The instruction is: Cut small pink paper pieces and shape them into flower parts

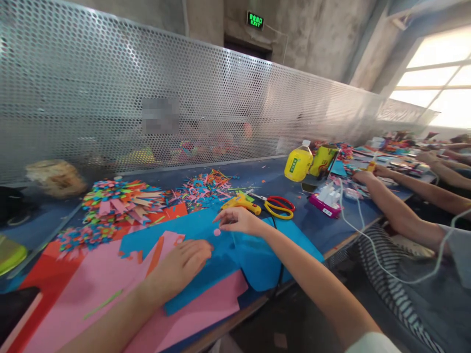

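My left hand lies flat, fingers stretched out, on a blue sheet that overlaps pink sheets. Above the same blue sheet, my right hand has bent fingers, with thumb and forefinger slightly apart. A small pink disc shows just under its fingertips; whether they touch it I cannot tell. Right behind that hand lies a yellow glue gun. Scissors with red and yellow handles rest to its right.
Bunches of folded colored paper strips and a loose heap of strips lie at the back left, before a perforated metal screen. Rightward are a yellow bottle, a purple-edged box, a white cable and other people's arms.
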Action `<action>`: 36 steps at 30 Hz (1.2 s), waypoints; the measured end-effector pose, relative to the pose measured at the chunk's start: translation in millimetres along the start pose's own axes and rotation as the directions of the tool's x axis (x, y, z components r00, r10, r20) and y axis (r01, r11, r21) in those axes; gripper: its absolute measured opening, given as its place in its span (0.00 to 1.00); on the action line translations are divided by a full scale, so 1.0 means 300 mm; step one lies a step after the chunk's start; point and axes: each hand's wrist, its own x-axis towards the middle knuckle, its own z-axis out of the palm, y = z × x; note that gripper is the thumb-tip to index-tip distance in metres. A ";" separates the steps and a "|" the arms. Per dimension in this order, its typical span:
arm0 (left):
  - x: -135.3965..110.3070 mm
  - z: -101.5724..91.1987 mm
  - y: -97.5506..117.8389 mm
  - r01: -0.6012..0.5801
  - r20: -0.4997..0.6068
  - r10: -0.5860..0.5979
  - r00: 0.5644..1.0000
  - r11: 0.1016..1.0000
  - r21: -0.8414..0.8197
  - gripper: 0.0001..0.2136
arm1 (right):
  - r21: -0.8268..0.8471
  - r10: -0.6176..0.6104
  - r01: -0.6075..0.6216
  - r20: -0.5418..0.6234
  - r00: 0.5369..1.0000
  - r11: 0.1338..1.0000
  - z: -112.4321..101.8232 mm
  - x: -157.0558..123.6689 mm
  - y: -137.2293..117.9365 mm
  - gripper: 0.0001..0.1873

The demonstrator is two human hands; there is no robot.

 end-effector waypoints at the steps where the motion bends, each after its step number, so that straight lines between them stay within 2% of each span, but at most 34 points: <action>1: -0.003 -0.001 -0.005 0.085 -0.035 -0.086 0.996 0.996 -0.027 0.07 | 0.037 0.019 -0.020 0.025 0.999 0.999 0.003 0.000 0.001 0.19; 4: -0.003 -0.003 -0.022 0.319 -0.057 -0.327 0.943 0.940 -0.125 0.06 | 0.132 0.070 -0.083 0.100 0.992 0.988 0.016 0.000 -0.001 0.22; 7: 0.006 -0.005 -0.026 0.411 -0.022 -0.419 0.908 0.898 -0.160 0.07 | 0.203 0.100 -0.128 0.141 0.985 0.971 0.032 0.000 -0.007 0.23; 16: 0.005 0.001 -0.013 0.303 0.022 -0.303 0.953 0.949 -0.088 0.08 | 0.232 0.129 -0.175 0.202 0.971 0.957 0.047 -0.006 -0.029 0.22; 22: -0.005 0.006 -0.023 0.227 -0.045 -0.231 0.972 0.971 -0.077 0.05 | 0.173 0.146 -0.190 0.237 0.961 0.966 0.051 -0.010 -0.033 0.21; 27: -0.001 0.007 -0.021 0.128 -0.108 -0.126 0.986 0.992 0.013 0.06 | 0.186 0.140 -0.185 0.230 0.963 0.965 0.049 -0.009 -0.032 0.20; 31: -0.002 0.009 -0.021 0.068 -0.116 -0.058 0.992 0.994 0.085 0.09 | 0.209 0.131 -0.182 0.233 0.963 0.961 0.047 -0.008 -0.028 0.20; 36: 0.011 -0.009 -0.009 0.047 -0.091 -0.037 0.995 0.992 0.121 0.09 | 0.228 0.116 -0.172 0.240 0.964 0.958 0.043 -0.007 -0.020 0.21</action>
